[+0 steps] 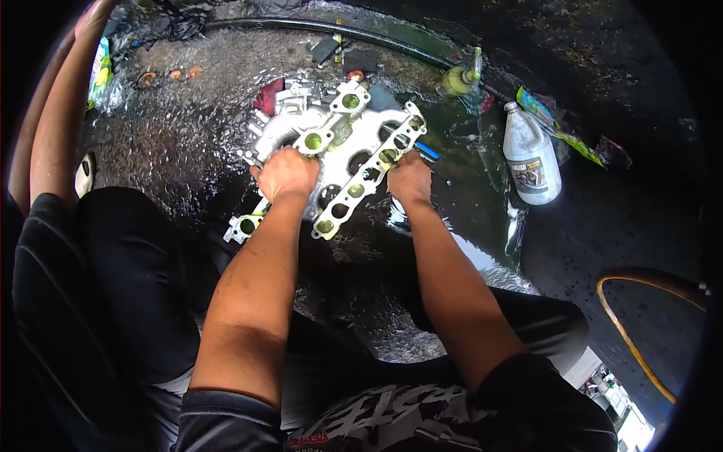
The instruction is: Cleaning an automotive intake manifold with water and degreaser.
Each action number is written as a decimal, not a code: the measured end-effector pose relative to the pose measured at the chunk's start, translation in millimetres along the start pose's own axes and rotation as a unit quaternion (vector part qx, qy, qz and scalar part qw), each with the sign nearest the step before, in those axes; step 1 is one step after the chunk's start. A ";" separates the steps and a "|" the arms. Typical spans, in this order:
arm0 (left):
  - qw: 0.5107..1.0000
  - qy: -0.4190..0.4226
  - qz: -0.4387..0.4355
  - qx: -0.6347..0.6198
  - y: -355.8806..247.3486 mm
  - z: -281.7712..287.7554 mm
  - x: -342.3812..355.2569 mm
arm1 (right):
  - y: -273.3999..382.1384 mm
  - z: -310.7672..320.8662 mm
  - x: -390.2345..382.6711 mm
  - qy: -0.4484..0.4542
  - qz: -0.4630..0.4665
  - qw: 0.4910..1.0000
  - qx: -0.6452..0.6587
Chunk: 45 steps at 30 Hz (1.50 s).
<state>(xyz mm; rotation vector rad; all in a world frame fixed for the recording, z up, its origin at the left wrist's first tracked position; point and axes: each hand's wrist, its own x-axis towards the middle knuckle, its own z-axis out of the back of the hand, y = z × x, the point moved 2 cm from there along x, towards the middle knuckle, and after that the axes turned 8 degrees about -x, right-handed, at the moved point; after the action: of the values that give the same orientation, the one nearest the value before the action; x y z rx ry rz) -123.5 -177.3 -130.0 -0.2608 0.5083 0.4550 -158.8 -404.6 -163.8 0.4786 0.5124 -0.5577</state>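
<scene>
A silver metal intake manifold (324, 162), wet, with a row of ports along its long flange, lies tilted on the wet ground in front of me. My left hand (288, 175) is closed on its left part, just below a round port. At the right edge of the long flange, my right hand (410, 179) is closed with its fingertips hidden behind the metal. A slim tool with a blue handle (427, 151) sticks out just above the right hand; whether the fingers touch it I cannot tell.
A white jug (532, 154) with a dark label stands at the right, beside a crumpled green packet (550, 113). Farther back are a yellowish bottle (461, 79) and a black hose (316, 26). A yellow hose (621, 331) curves at lower right. Another person's arm (60, 120) is at far left.
</scene>
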 end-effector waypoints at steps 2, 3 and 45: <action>1.000 0.004 0.003 0.002 0.1 -0.3 -0.1 | 12.5 -10.5 4.4 -0.007 0.019 1.000 -0.020; 1.000 -0.004 0.001 -0.001 -1.1 -1.5 -0.1 | 14.9 -6.9 9.7 -0.008 0.019 1.000 -0.020; 0.999 0.042 -0.006 -0.002 -8.2 4.0 1.1 | 36.7 60.3 22.0 0.173 0.241 0.876 -0.382</action>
<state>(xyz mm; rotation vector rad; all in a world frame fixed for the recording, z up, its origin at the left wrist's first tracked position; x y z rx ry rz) -117.1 -182.6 -126.2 -0.2884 0.5886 0.4357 -101.3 -418.6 -119.6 -0.0727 0.8689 0.2389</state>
